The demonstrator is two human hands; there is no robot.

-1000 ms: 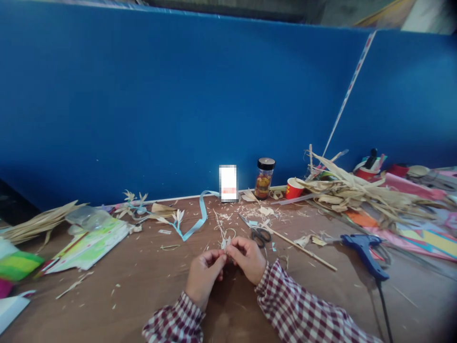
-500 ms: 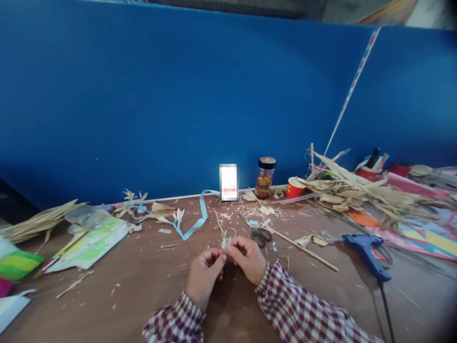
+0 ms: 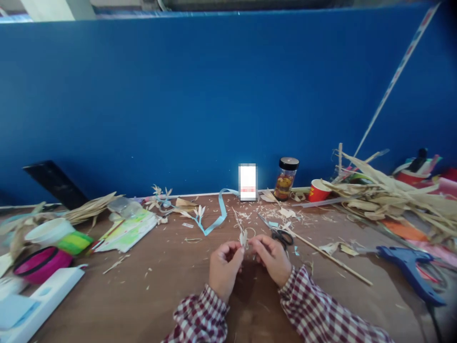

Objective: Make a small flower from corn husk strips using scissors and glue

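Between the thumb and fingertips of my left hand is a small pale corn-husk bud, pointing up. My right hand sits close beside it, thumb and fingers pinched, slightly apart from the left fingertips. What that pinch holds, if anything, is too small to make out. A thin strand loops just above the fingers. Behind my right hand lie black-handled scissors. Further back on the left, a light blue ribbon runs near white husk flowers.
A thin stick and a blue glue gun lie to the right, before a heap of dried husks. A lidded jar, a red cup and a blurred bright screen stand along the blue partition. A white power strip is at left.
The view has turned left, so things appear further right. My right fingers have drawn a little away from my left ones, and the husk bud shows more plainly.
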